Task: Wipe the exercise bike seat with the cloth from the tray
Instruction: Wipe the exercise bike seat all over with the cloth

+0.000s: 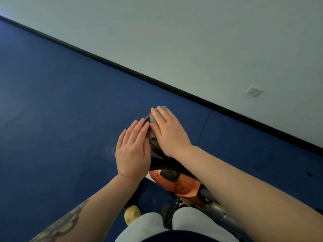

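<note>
The black and orange exercise bike seat [158,157] sits at the centre of the head view, largely covered by my hands. A grey cloth [153,137] lies on the seat's far part. My right hand [168,132] presses flat on the cloth, fingers together, with cloth showing past the fingertips and by the thumb. My left hand [133,151] lies flat along the seat's left side, fingers straight and touching the seat edge, holding nothing. The tray is not in view.
The orange bike body [185,185] and a silver post [219,211] run down to the right beneath the seat. Blue floor [61,110] spreads to the left; a white wall [209,41] with a black skirting and a socket [253,90] stands behind. My legs and a yellow shoe [132,214] show below.
</note>
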{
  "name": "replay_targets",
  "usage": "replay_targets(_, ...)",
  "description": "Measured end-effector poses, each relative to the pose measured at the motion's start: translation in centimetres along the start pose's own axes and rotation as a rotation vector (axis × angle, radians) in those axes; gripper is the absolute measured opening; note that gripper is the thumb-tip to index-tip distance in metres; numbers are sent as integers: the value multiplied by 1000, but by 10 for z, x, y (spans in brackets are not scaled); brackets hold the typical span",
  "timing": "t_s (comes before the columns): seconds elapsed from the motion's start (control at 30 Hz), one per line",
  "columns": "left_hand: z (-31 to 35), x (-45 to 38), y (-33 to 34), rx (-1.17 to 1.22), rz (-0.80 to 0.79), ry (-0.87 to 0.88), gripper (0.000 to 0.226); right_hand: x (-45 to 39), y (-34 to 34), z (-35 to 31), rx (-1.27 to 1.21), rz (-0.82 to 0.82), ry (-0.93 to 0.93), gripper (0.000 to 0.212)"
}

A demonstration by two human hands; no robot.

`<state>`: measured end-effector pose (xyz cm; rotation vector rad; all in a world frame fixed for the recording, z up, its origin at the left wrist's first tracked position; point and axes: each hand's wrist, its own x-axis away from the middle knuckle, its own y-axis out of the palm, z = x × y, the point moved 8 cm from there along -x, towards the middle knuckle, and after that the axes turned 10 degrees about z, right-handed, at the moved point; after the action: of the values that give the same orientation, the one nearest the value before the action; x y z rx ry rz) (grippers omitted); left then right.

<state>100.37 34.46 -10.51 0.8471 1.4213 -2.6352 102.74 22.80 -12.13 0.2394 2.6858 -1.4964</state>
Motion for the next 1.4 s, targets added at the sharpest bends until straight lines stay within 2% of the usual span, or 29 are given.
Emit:
replay_targets(0.1, 1, 0, 1, -16, -42, 15, 44, 45, -9, 18, -38, -2, 1, 56)
replay_targets(0.2, 5, -2, 2, -58, -68, 51, 45, 80, -17, 41, 79, -2, 89, 56)
replay_targets(0.37, 7, -4, 6, -123, -126, 79, 46, 44, -5, 38, 22, -58, 301, 59)
replay_targets(0.43, 8, -3, 7, -161, -166, 85, 48, 47, -9, 30, 70, -24, 277, 59)
replay_targets(0.5, 9, -2, 9, -214, -227, 109, 53, 71, -21, 24, 193, 53, 168, 56)
replay_targets(0.57, 12, -2, 11, -246, -279, 183, 57, 101, -34, 29, 278, 112, 125, 52)
replay_targets(0.67, 31, -6, 16, -216, -325, 314, 54, 117, -44, 44, 290, 151, 208, 49)
replay_targets(0.77, 48, -8, 29, -197, -375, 384, 55, 95, -33, 42, 299, 140, 317, 52)
replay_targets(0.9, 47, -3, 38, -283, -386, 432, 56, 120, -33, 29, 356, 206, 291, 52)
replay_targets(1.0, 46, -4, 40, -279, -382, 442, 55, 158, -32, 30, 377, 176, 275, 54)
replay_targets(1.07, 47, -5, 43, -263, -380, 454, 55, 151, -36, 35, 350, 230, 319, 51)
replay_targets(1.17, 46, -3, 42, -250, -369, 480, 55, 129, -42, 38, 319, 333, 494, 47)
replay_targets(1.3, 45, -2, 39, -221, -361, 489, 54, 148, -45, 41, 304, 299, 449, 47)
replay_targets(1.4, 47, -3, 38, -223, -350, 472, 53, 183, -45, 70, -19, 282, 679, 44)
